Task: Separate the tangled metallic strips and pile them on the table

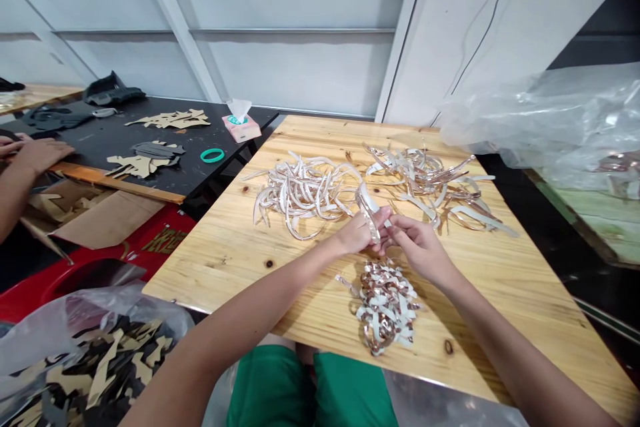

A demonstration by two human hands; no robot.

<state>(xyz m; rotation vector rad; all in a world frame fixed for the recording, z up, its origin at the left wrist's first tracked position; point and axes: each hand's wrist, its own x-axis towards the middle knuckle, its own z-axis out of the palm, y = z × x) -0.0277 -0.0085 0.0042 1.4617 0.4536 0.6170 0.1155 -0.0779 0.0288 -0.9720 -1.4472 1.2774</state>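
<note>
Above the wooden table (225,247), my left hand (359,232) is closed on a curved strip (367,203), white on one face and shiny copper on the other. My right hand (417,245) meets it at the strip's near end, its fingers pinched together; what lies between them is too small to tell. Just below both hands is a heap of short, curled copper and white scraps (387,307). A pile of curved whitish strips (300,190) lies to the left, and a looser pile of copper and white strips (430,177) lies to the back right.
On the left, a black table (193,177) holds beige cut pieces (173,120), a green ring (212,155) and a tissue box (243,127). Another person's hand (43,153) rests there. A bag of scraps (95,367) stands lower left; clear plastic (550,107) hangs right.
</note>
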